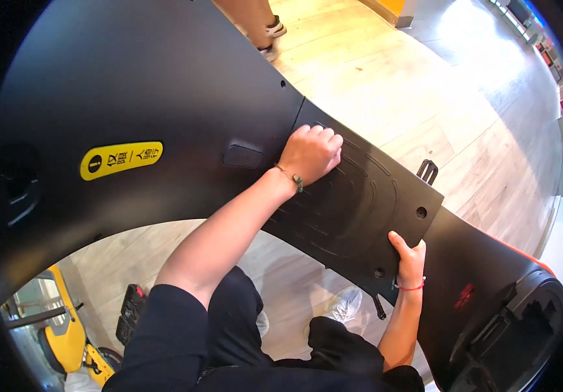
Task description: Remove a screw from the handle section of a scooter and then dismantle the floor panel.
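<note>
Large matte-black curved body shell [151, 85] fills far-left to centre of view; looks like a scooter/vehicle cover, w/ yellow oval sticker [121, 160] at left. Ribbed black footboard panel [353, 209] lies against shell's right end, long axis running far-left to near-right, slanting down toward red-trimmed rear section [490, 294].

Left hand [311, 155] on panel's far-left end, fingers curled, knuckles up, pressing down near the seam w/ the shell; not wrapped round anything, so more a clenched press than a grasp. Green-bead cord at that wrist. Right hand [410, 258] at panel's near-right corner, thumb on top, fingers tucked under the near edge: grasping panel edge. Red string at that wrist.

So panel spans between both hands: left at far end, right at near end, bulk of it lying between and to the right of left hand. Right hand nearer to the free corner; left nearer to the seam.

Edges: panel's right edge free, w/ bolt holes at corners [421, 212] and a small black bracket [427, 171] poking up just beyond it. Near edge overhangs open floor. Light wood floor [412, 98] opens far-right, plenty of room there. Near side tighter: own knees in dark trousers, plastic bag [343, 304] by feet. Yellow bike frame [66, 326] near-left, well apart. Another person's sandalled feet [270, 36] far, beyond shell.
</note>
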`<action>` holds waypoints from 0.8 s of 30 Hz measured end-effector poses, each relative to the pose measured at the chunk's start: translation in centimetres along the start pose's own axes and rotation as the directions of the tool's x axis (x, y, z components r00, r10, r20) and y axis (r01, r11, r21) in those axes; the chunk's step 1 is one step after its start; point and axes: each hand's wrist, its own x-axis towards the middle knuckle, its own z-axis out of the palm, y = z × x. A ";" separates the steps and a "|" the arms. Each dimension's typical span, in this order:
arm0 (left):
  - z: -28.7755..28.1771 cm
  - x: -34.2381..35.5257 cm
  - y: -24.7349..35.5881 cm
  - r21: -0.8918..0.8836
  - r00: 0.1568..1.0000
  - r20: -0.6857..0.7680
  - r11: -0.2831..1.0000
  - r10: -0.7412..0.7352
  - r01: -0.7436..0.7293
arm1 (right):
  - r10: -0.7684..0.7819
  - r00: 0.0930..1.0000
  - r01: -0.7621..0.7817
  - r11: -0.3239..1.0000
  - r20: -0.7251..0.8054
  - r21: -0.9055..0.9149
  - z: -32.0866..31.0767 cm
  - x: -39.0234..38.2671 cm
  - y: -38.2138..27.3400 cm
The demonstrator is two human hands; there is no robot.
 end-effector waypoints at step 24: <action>-1.2 -8.5 1.2 -0.205 1.000 0.007 0.978 -0.026 0.027 | -0.134 0.991 0.133 0.972 0.009 -0.193 0.5 1.1 1.2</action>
